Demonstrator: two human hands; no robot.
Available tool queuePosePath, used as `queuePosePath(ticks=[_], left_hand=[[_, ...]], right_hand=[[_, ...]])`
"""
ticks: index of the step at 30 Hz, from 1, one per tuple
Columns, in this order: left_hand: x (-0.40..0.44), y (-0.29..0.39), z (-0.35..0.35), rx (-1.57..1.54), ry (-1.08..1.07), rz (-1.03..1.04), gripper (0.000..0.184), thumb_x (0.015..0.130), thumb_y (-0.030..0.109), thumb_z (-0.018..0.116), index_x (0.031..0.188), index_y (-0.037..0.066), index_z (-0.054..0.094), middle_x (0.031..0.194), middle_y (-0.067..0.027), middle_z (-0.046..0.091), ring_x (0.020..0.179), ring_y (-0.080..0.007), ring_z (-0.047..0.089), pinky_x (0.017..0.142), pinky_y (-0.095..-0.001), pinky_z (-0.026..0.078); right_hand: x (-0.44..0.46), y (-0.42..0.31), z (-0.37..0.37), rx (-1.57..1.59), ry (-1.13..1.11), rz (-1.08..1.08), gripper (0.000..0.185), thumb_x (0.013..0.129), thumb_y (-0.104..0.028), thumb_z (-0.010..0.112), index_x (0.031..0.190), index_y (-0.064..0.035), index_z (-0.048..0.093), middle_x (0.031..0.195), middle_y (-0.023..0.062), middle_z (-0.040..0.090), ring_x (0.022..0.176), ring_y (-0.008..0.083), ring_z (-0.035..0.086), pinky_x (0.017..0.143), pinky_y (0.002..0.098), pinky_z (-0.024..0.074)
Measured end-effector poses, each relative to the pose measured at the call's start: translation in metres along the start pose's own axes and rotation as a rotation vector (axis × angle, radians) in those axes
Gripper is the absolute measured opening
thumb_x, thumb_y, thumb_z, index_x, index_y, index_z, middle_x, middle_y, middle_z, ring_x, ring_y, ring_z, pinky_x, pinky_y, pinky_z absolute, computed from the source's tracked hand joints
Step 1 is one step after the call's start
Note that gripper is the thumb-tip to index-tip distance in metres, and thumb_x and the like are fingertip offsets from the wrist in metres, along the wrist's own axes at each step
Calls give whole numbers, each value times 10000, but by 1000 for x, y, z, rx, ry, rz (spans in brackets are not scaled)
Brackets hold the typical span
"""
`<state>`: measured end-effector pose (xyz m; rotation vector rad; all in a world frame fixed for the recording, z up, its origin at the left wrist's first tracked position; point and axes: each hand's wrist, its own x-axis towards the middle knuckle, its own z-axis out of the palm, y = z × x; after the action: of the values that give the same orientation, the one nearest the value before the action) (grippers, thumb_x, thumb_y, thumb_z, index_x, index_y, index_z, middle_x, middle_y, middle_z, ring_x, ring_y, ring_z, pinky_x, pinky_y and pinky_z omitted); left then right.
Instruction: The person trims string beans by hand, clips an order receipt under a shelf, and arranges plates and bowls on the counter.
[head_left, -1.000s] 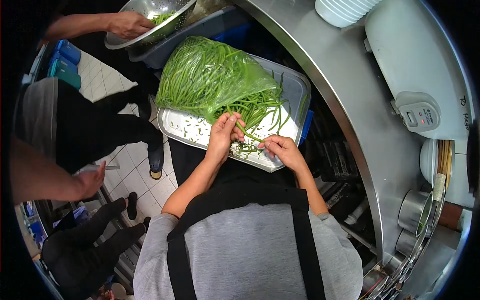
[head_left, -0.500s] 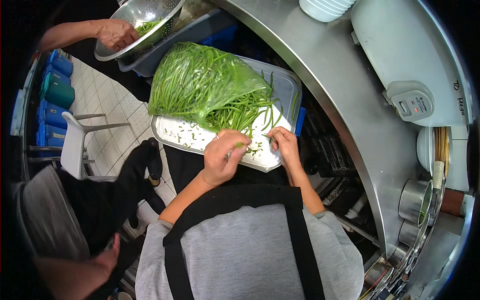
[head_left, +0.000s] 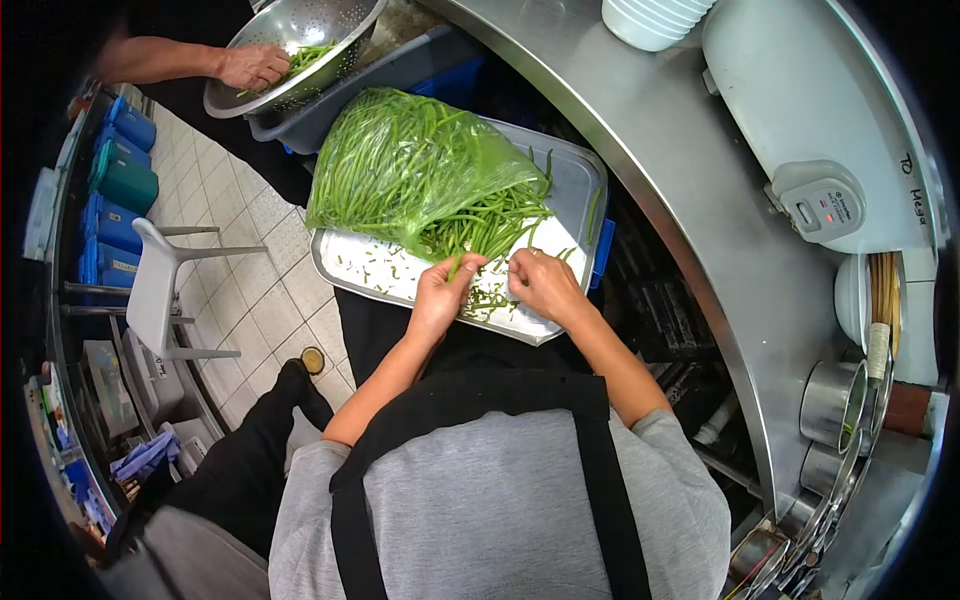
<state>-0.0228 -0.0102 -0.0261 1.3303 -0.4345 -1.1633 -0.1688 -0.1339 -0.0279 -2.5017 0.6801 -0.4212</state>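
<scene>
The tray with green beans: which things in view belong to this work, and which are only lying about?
In the work: left hand, right hand, bag of green beans, tray, bean bits, co-worker's colander.

Lying about, as I judge: chair, stacked bowls, white appliance, metal pot, bins.

Grey short-sleeved shirt (head_left: pixel 500 500), broad black straps (head_left: pixel 612 480) (apron-like), bare hands

Kitchen surfaces, as we see them: clear plastic bag (head_left: pixel 400 150), glossy, crinkled. Tray (head_left: pixel 584 160), smooth-rimmed, soft sheen. Colander (head_left: pixel 335 18), perforated metal, shiny. Counter (head_left: pixel 690 160), smooth metal, streaked with reflections. Beside us, pot (head_left: pixel 828 400) of polished metal; chair (head_left: pixel 150 290) in smooth, matt plastic. Floor (head_left: pixel 275 310), lightly glossy tile. On us, shirt (head_left: pixel 490 500) and apron straps (head_left: pixel 618 490), matt cloth.
</scene>
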Motion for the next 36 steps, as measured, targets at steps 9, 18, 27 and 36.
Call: queuePosePath(ticks=[9,18,27,36], left_hand=[[-2,2,12,606,-161,370,228,810,93,661,1025,17,661,774,-107,598,693,-216,576,658,-317,460],[-6,9,10,644,-99,505,173,833,101,643,972,0,664,786,-124,626,693,-236,607,644,-322,472],[-4,23,-3,33,1,178,164,919,176,580,948,26,641,687,44,531,553,-8,397,485,-166,303],[-5,24,0,253,5,374,120,868,114,624,911,10,666,815,-35,579,793,-114,512,708,-240,412]], right_hand=[[-4,-27,-21,646,-22,284,111,787,-97,636,823,-28,556,636,38,571,558,92,566,533,249,454],[5,-28,-35,-12,185,-72,88,827,-90,618,861,-10,605,745,133,631,637,252,622,579,328,484],[3,-9,-28,340,-212,185,180,871,-141,581,970,-22,673,843,120,649,708,206,607,666,309,474],[1,-5,-27,268,6,266,183,838,-134,531,812,-11,664,740,100,637,673,218,592,658,308,457]])
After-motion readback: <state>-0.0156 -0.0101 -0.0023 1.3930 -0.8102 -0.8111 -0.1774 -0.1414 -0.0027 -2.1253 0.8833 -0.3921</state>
